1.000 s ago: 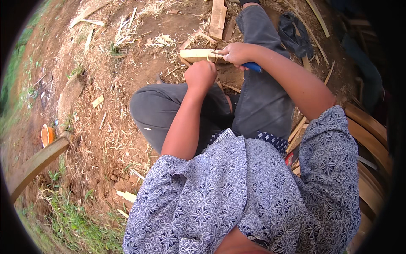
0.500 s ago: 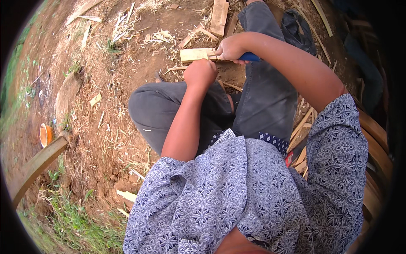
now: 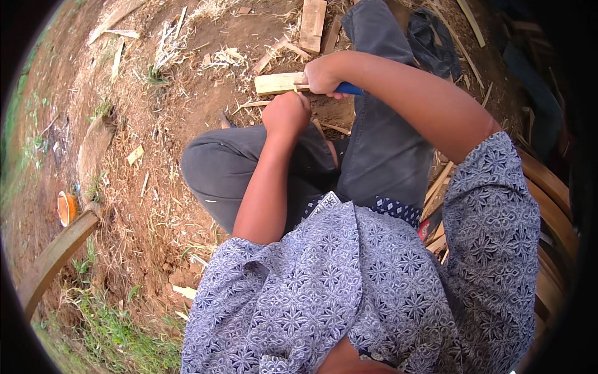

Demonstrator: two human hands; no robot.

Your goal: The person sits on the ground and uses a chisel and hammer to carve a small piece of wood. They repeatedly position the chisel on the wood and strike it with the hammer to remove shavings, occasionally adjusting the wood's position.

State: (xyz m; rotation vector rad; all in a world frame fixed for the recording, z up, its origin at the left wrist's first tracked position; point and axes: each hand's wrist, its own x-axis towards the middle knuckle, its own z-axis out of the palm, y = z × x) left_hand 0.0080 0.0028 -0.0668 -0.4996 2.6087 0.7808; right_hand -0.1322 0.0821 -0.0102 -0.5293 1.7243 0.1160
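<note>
Beyond my folded leg, a pale wood block [image 3: 275, 84] lies on the ground. My right hand [image 3: 322, 75] is closed round a tool with a blue handle [image 3: 350, 89], above the block's right end. The tool's working end is hidden by the hand and wood, so its kind does not show. Close on the near side of the block, my left hand [image 3: 287, 113] is closed in a fist. A thin pale wood strip [image 3: 296, 89] sticks out at its top, against the block's near edge. The two hands are almost touching.
Wood offcuts, including a short plank [image 3: 312, 26], and shavings [image 3: 228, 57] litter the brown soil. A black plastic bag [image 3: 431, 47] lies beyond my outstretched leg. At left are an orange bowl [image 3: 66, 208] and a curved wooden beam [image 3: 59, 258]. Curved wooden slats [image 3: 548, 209] stand at right.
The view has shifted slightly. My right hand has moved a little left and down along the block, and my left hand has drawn slightly toward me. Both grips stay closed.
</note>
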